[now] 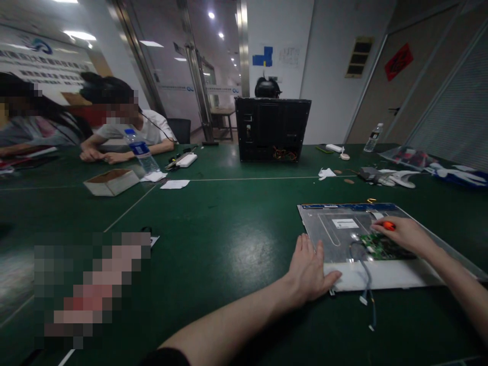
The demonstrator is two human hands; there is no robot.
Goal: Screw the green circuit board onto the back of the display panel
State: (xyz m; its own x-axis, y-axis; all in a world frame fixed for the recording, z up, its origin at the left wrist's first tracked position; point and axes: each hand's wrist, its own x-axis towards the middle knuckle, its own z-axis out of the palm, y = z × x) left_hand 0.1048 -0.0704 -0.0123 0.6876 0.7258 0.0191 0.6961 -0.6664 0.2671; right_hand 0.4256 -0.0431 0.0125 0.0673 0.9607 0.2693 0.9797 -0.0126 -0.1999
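A flat display panel [335, 231] lies back side up on the table at the right, its back silvery with a pale strip along the near edge. My left hand [308, 269] rests open at its left edge, fingers stretched out, thumb over the near corner. Over the green circuit board [375, 246] is my right hand [404, 234], closed around a screwdriver [389, 225] with an orange handle; its tip is hidden or too small to make out. Grey cables [366, 279] with white plugs run from the board over the near edge onto the table.
Across the green table [229, 229] stands a black monitor housing [272, 129], a person's head behind it. A white open box [112, 183] and water bottle [141, 150] are at left, near two seated people. Gloves [396, 178] and another bottle [373, 137] lie beyond the panel.
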